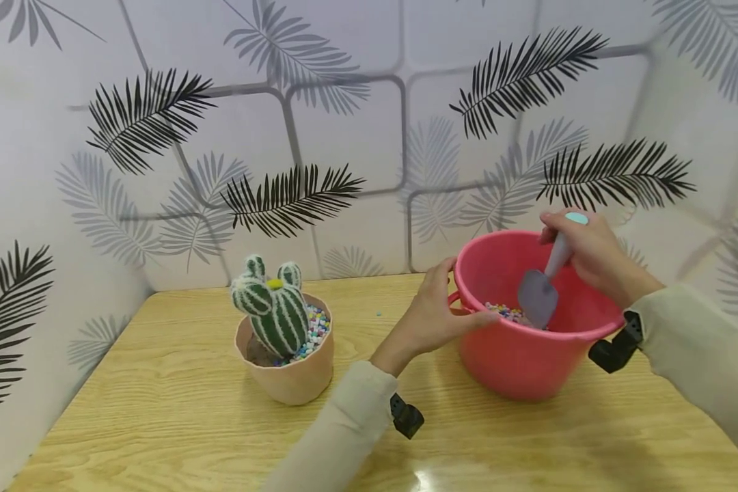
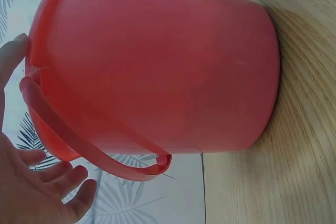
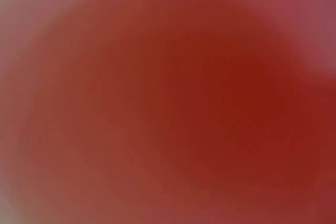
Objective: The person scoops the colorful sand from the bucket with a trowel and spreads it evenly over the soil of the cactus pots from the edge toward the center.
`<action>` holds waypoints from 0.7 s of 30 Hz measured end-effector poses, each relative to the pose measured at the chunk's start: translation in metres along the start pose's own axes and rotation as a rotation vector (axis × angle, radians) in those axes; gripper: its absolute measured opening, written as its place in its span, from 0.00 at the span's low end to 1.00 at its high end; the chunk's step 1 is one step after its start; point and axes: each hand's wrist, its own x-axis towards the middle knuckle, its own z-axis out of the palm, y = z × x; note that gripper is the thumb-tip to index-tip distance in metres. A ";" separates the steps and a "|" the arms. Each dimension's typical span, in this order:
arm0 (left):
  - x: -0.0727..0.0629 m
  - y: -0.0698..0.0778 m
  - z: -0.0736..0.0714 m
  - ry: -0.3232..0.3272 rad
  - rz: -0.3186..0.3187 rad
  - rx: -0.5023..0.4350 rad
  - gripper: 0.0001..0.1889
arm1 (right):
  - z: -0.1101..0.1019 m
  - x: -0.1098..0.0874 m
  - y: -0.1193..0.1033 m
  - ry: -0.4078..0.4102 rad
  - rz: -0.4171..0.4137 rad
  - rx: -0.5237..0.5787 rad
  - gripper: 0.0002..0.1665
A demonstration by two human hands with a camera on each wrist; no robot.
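A pink-red plastic bucket (image 1: 516, 362) stands upright with colourful pebbles (image 1: 507, 313) inside. My right hand (image 1: 596, 253) grips a grey hand trowel (image 1: 538, 297) by its handle, over the bucket, with the blade pointing down at the pebbles. At the bucket's left side is my left hand (image 1: 433, 307); its thumb touches the rim and its fingers are spread loosely. The left wrist view shows these fingers beside the bucket's handle (image 2: 89, 148), not around it. Blurred red bucket wall (image 3: 168, 98) fills the right wrist view, hiding the right hand there.
Left of the bucket, a knitted green-and-white cactus (image 1: 279, 318) sits in a peach pot (image 1: 295, 383), partly filled with coloured pebbles. A tiny pebble (image 1: 378, 314) lies on the wooden table (image 1: 178, 410). Behind stands a leaf-patterned wall (image 1: 357, 137).
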 end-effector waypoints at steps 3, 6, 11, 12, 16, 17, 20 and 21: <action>0.001 -0.001 0.001 -0.005 0.000 -0.011 0.50 | -0.003 0.003 0.005 -0.031 0.037 -0.149 0.17; 0.002 -0.001 0.001 -0.006 0.001 0.004 0.50 | -0.004 0.005 0.010 -0.050 0.069 -0.272 0.19; 0.003 0.000 0.001 -0.030 0.003 0.072 0.50 | -0.007 0.002 0.017 -0.096 0.153 -0.416 0.19; 0.003 0.000 0.001 -0.037 0.002 0.077 0.50 | -0.007 0.002 0.018 -0.110 0.169 -0.424 0.19; 0.003 0.001 0.002 -0.058 0.018 0.074 0.50 | -0.005 0.000 0.017 -0.144 0.204 -0.417 0.20; 0.003 0.001 0.002 -0.060 0.025 0.070 0.50 | -0.002 -0.002 0.017 -0.144 0.206 -0.424 0.20; 0.002 0.001 0.002 -0.049 0.031 0.090 0.51 | 0.009 -0.008 0.016 -0.173 0.219 -0.492 0.20; 0.001 0.001 0.002 -0.044 0.026 0.099 0.51 | 0.013 -0.010 0.015 -0.191 0.220 -0.515 0.20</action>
